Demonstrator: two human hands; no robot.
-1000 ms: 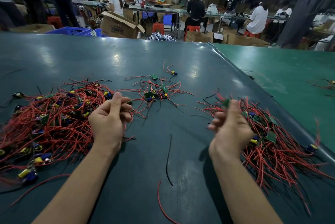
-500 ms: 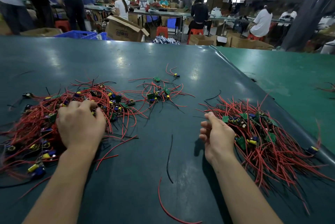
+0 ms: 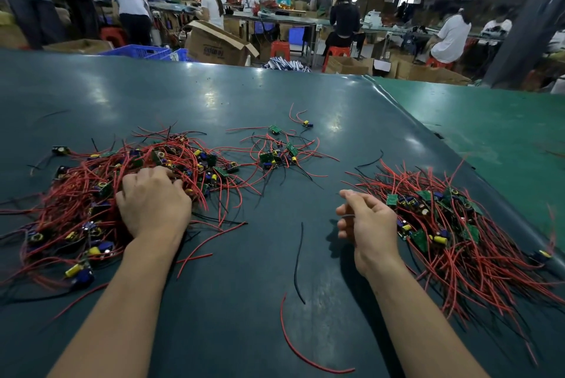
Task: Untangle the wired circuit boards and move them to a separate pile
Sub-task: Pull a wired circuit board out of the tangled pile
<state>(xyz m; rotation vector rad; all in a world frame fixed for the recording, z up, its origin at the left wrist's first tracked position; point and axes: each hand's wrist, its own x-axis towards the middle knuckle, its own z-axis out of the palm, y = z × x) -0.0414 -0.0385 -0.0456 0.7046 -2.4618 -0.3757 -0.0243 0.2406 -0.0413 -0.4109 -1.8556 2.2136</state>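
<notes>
Two hands among piles of wired circuit boards

Small green circuit boards with yellow and blue parts and long red and black wires are heaped on a dark green tabletop (image 3: 275, 255). The tangled pile (image 3: 91, 194) is seen at left, with the left hand (image 3: 154, 204) laid on it, fingers curled into the wires. The separate pile (image 3: 452, 224) lies at right; just beside it the right hand (image 3: 365, 218) is held loosely curled, holding nothing. Beyond, an open cardboard box (image 3: 214, 44) bears unreadable print, contents unseen

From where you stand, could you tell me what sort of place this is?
Likely an electronics assembly workshop: heaps of wired circuit boards on a large work table, workers seated at benches behind, and cardboard cartons around.
</notes>
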